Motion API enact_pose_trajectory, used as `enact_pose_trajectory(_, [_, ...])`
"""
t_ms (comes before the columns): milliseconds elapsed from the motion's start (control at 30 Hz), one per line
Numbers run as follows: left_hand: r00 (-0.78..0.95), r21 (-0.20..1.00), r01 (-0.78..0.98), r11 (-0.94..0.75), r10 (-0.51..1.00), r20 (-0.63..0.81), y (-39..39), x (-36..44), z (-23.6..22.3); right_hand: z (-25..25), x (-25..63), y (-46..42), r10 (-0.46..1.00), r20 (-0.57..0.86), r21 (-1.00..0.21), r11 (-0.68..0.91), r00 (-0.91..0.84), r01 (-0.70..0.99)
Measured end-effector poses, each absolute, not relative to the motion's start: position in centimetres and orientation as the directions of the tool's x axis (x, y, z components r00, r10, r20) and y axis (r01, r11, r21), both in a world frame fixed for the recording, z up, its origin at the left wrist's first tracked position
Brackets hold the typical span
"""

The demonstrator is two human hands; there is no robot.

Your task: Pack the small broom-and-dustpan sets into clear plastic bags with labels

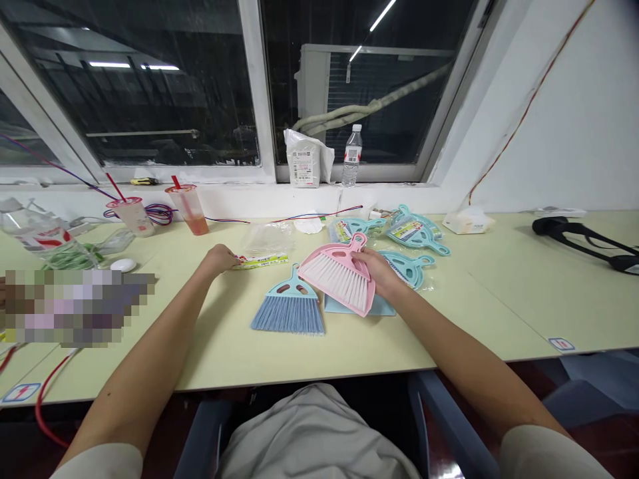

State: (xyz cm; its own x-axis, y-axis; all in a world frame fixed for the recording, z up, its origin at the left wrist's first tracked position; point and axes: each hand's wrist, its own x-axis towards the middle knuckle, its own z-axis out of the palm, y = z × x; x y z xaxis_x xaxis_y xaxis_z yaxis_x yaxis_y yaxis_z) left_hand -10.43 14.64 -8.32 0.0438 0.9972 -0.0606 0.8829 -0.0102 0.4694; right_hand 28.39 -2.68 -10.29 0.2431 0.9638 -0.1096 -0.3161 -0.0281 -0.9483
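Note:
My right hand [374, 266] grips a pink dustpan [368, 301] with a white-bristled hand brush [335, 271] nested in it, held tilted above the table. At the left, the fingers of my left hand [221, 258] are closed on the end of a narrow yellow-green printed card [262, 261]. Between my hands lies a light-blue hand brush [290, 309], its blue bristles toward me. Partly under the pink set is a light-blue dustpan [382, 307]. Several turquoise dustpan-and-brush sets [419, 231], some with printed cards and clear wrapping, lie beyond my right hand.
Clear plastic film [269, 238] lies behind the card. Two drink cups with red straws [192, 211] stand at the back left, near a large plastic bottle [37, 233]. A tissue pack [468, 221] and a black strap-like object [579, 239] lie right. A water bottle [352, 158] stands on the sill.

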Motion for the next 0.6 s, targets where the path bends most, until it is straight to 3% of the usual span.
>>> enact_pose_trajectory(100, [0.036, 0.463, 0.886, 0.023, 0.992, -0.118, 13.9, -11.8, -5.8, -10.2, 28.3, -2.7, 0.958, -0.124, -0.942, -0.031, 0.26, -0.335])
enact_pose_trajectory(233, [0.336, 0.755, 0.637, -0.156, 0.938, -0.09, 11.2, -12.2, -1.3, -10.5, 28.3, -2.5, 0.956, -0.106, -0.944, -0.011, 0.273, -0.33])
enact_pose_trajectory(333, [0.502, 0.868, 0.419, -0.265, 0.865, 0.022, 8.1, -9.3, 1.3, -10.8, 28.3, -2.3, 0.96, -0.096, -0.943, -0.003, 0.264, -0.332])
enact_pose_trajectory(467, [0.681, 0.84, 0.431, -0.33, 0.729, -0.063, 4.1, -1.9, 2.0, -10.9, 28.1, -2.3, 0.964, -0.083, -0.932, 0.016, 0.254, -0.363])
enact_pose_trajectory(600, [0.697, 0.72, 0.51, -0.47, 0.717, -0.025, 3.1, 3.8, -0.1, -10.6, 27.8, -2.4, 0.961, -0.109, -0.936, -0.013, 0.253, -0.353])
